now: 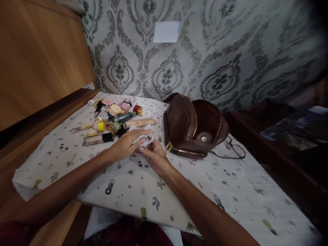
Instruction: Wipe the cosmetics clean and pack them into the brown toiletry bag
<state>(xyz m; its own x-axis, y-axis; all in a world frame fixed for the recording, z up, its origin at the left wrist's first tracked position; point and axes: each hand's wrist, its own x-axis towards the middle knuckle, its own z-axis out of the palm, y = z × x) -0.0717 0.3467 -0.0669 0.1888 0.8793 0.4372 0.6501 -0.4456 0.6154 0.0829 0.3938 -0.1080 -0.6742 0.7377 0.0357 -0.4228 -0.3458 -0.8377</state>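
Observation:
My left hand [126, 145] pinches a crumpled white tissue [142, 139] above the middle of the table. My right hand [156, 158] is closed just beside it, fingers curled up against the tissue. A small dark edge shows between the two hands, but what my right hand grips is mostly hidden. Right behind the hands lies a peach-coloured squeeze tube [140, 122]. To the left of my fingers are a foundation bottle with a black cap [98, 139], a dark green tube [124, 117] and a round jar with a cream lid [114, 110].
An open brown leather bag [180, 119] stands right of the hands, with eyeglasses [237, 150] beside it. Several more cosmetics, including a makeup brush [82, 127] and a red-gold jar [137, 109], cover the table's far left. A patterned cloth [123, 184] covers the table; a wooden cabinet [46, 61] rises left.

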